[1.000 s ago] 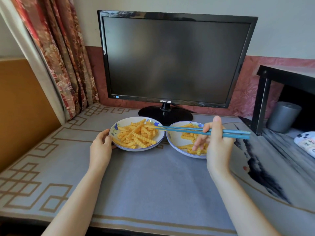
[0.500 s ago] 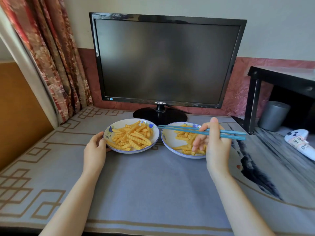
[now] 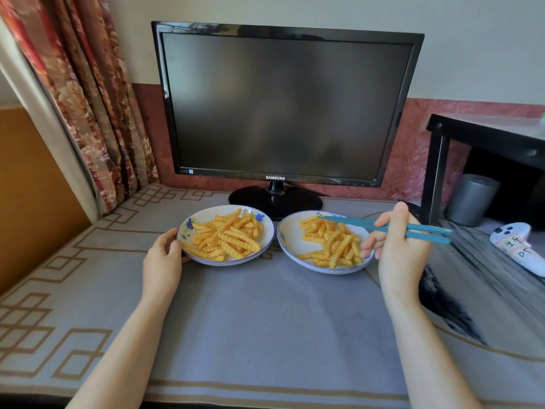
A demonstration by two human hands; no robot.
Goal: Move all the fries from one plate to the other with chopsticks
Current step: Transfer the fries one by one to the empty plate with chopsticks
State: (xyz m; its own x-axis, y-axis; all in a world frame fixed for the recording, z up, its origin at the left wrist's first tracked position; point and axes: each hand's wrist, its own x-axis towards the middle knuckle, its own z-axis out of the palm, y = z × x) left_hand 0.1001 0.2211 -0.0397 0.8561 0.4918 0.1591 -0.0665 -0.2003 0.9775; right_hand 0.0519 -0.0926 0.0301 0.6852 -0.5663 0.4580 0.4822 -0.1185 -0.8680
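Two plates both hold fries point(image 3: 227, 234): the left plate point(image 3: 203, 215), at nine o'clock of the right plate point(image 3: 290, 231), looks fuller, so likely about half remain. The left hand point(image 3: 162, 261) grips its rim; the right hand point(image 3: 401, 249) pinches the chopsticks point(image 3: 348, 222), tips over the right plate's twelve o'clock.

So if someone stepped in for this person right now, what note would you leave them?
The left hand grips the rim of the left plate.
The right hand holds the chopsticks, tips over the far side of the right plate, no fry visibly held.
Both plates hold fries.
Done: part at most.
Left: empty one plate into the other.
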